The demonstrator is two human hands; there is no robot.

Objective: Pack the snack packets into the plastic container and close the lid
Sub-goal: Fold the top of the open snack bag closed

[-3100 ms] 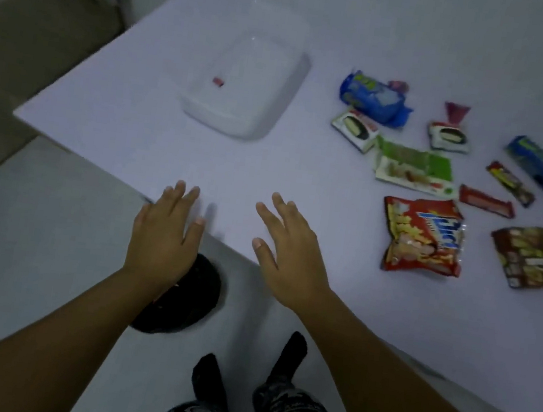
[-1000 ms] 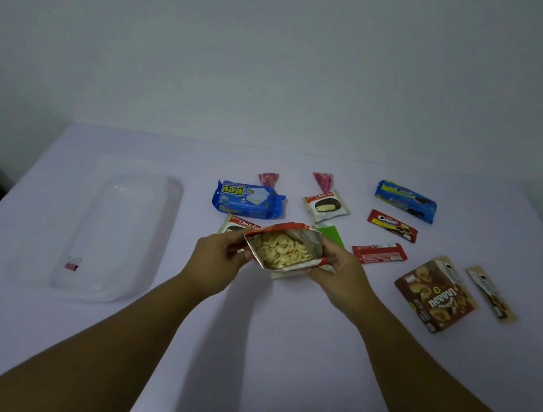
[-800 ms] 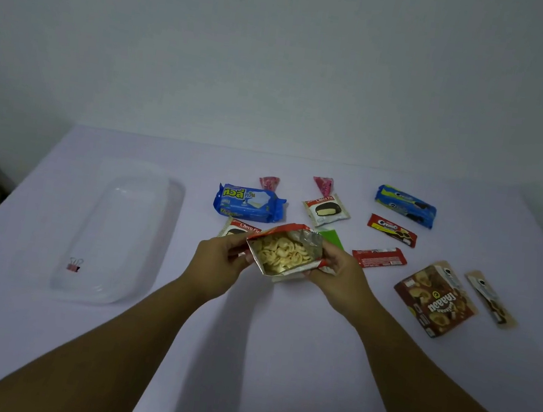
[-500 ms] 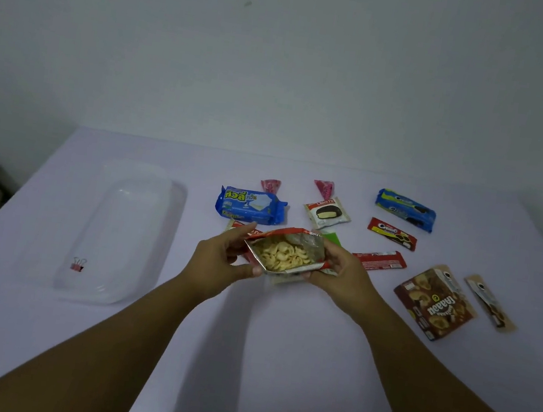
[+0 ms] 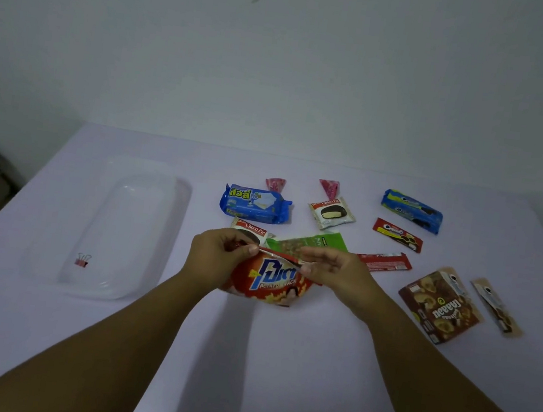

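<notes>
Hands meet over the middle of the pale lilac table point(image 5: 258, 377): your left hand point(image 5: 218, 261) and right hand point(image 5: 334, 269) each pinch a top corner of the red foil potato-snack bag point(image 5: 274, 280), thumb against curled fingers, so the bag's top edge runs flat between the two grips and its printed front faces you. The bag hangs below your fingertips, its lower end near or on the table; you cannot tell which.

Well to the left of your left hand lies the clear rectangular plastic container point(image 5: 174, 200), with a small pink binder clip point(image 5: 82, 260) inside it at the near end. Whether its lid is on it cannot be told.

Just beyond your left-hand grip sits a white Choco Pie packet point(image 5: 253, 229), partly hidden by your knuckles, and beyond that a blue wafer pack point(image 5: 255, 203). Just beyond your right-hand grip a green flat packet point(image 5: 313, 242) shows above the bag's edge. Farther off lies a second white Choco Pie packet point(image 5: 331, 212). To the right of your right hand lie a thin red bar wrapper point(image 5: 385, 260), a red cookie stick pack point(image 5: 397, 234) and a blue cookie roll point(image 5: 412, 210). Nearer you on that side lie a brown snack pouch point(image 5: 440, 304) and a slim tan sachet point(image 5: 495, 308).
</notes>
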